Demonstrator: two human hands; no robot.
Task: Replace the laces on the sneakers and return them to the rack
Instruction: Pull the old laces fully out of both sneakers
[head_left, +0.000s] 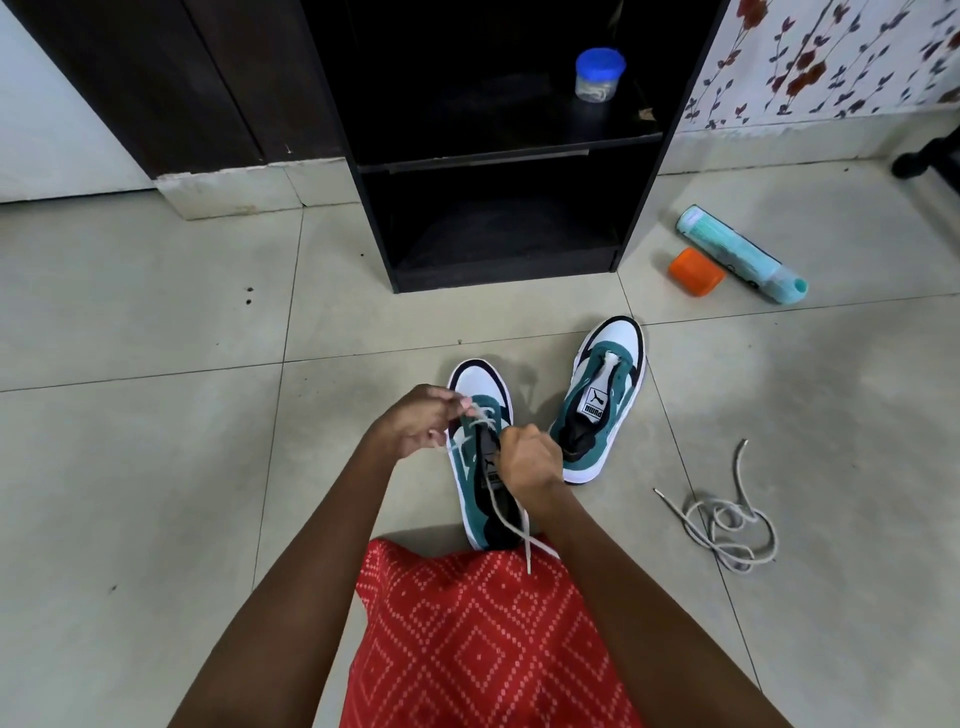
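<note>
The near sneaker is set on the floor tiles, right in front of the person, with its toe pointed at the rack. It is green, white and black. A white lace is being put through its front holes. One part of the lace is pinched in the fingers of the left hand, just over the front of the shoe. The other part is held in the right hand, whose fingers are curled round it above the tongue. The loose end of the lace hangs down from the right hand and lies on a red cloth with white dots at the heel.

The second sneaker is set just beside the first one, on its right, a little nearer to the rack. It is turned a bit to one side. Only a small bit of lace can be seen near its toe. A loose lace, grey and white, is left in a messy heap on the tiles, further to the right.

The rack is black and is stood against the wall. A clear jar with a blue lid is kept on its upper shelf. An orange cap and a light green bottle are laid on the floor to the right of the rack, touching or almost touching.
</note>
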